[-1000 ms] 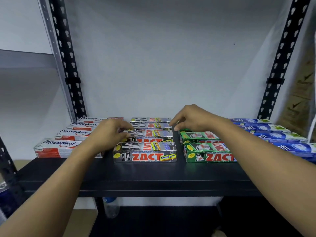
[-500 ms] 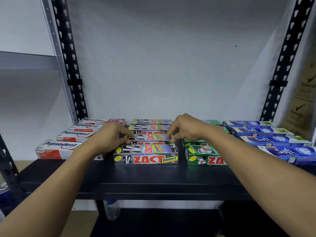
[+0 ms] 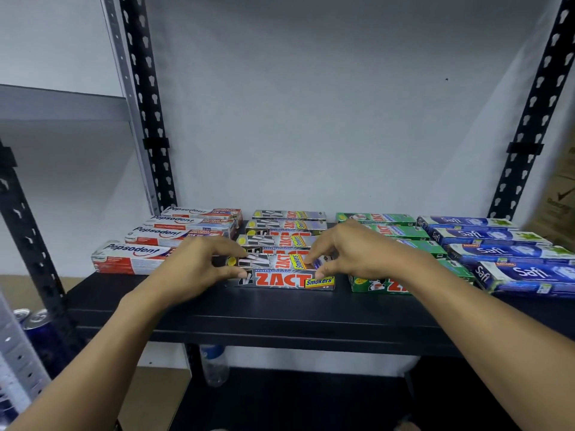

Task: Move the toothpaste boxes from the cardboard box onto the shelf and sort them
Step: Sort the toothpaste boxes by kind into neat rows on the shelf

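Left of frame, the Pepsodent row (image 3: 174,234) lies lined up on the black shelf (image 3: 249,312). In the centre, the left hand (image 3: 199,269) has slid forward and pinches the left end of the front ZACT Smokers box (image 3: 280,276), and the right hand (image 3: 351,253) has come across to pinch its right end. Squaring it up, I'd say; the sorting looks nearly done. The box is grey and lies flat, red lettering facing out. To the right sit the green ZACT row (image 3: 398,231) and the blue Safi row (image 3: 497,244).

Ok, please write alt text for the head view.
The left hand and the right hand hold the ends of the front grey Zact box on a shelf, between Pepsodent boxes and green Zact boxes; Safi boxes lie rightmost.
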`<action>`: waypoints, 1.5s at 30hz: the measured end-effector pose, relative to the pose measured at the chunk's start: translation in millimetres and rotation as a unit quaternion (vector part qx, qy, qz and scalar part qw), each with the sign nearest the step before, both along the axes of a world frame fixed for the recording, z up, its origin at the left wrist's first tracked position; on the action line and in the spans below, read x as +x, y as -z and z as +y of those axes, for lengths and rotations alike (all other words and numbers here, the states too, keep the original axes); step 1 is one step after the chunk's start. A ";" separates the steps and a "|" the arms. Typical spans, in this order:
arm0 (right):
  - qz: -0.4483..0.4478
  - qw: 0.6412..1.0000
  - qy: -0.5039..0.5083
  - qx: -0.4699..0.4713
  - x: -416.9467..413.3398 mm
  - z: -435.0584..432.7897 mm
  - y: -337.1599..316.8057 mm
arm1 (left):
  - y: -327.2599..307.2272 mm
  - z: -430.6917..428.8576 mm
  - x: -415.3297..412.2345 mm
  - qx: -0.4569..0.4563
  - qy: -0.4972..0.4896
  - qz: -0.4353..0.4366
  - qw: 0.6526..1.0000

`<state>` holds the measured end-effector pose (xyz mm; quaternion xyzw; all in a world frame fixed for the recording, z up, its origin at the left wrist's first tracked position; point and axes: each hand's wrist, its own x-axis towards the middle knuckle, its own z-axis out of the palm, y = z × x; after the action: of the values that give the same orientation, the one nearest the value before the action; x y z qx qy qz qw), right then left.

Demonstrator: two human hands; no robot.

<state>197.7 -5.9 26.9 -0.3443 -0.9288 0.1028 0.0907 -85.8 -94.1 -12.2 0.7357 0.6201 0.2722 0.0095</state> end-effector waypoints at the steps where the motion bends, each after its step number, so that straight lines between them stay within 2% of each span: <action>1: -0.003 1.000 0.003 -0.001 0.1 -0.3 0.2 | -0.1 0.1 0.3 0.000 0.003 -0.002 1.000; 4: -0.003 1.000 0.006 0.001 0.2 0.0 -0.8 | -2.2 -3.6 -3.4 0.002 -0.007 -0.025 1.000; 8: 0.015 0.999 -0.012 0.040 -10.5 -1.4 -5.8 | -3.8 -16.0 -40.9 0.058 -0.077 -0.041 0.994; 11: 0.007 0.998 -0.038 0.055 -29.0 -7.8 -7.5 | -2.2 -25.6 -75.0 0.037 -0.109 -0.025 0.993; 15: -0.026 0.996 -0.060 0.063 -53.1 -13.7 -1.0 | 3.3 -32.0 -91.8 -0.012 -0.090 0.010 0.996; 19: -0.013 0.997 -0.040 0.061 -60.7 -12.0 4.5 | 8.0 -32.5 -94.1 0.015 -0.089 0.008 0.996; 34: -0.016 0.997 -0.047 0.066 -59.4 -14.3 3.3 | 1.2 -31.2 -88.0 -0.022 -0.096 -0.014 0.995; 45: 0.007 0.998 -0.047 0.049 -48.1 -13.6 1.7 | 0.4 -33.2 -80.3 0.003 -0.100 -0.001 0.995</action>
<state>149.6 -19.5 25.2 -0.2950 -0.9471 0.0640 0.1086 -166.1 -127.4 -12.6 0.6697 0.6900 0.2740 -0.0195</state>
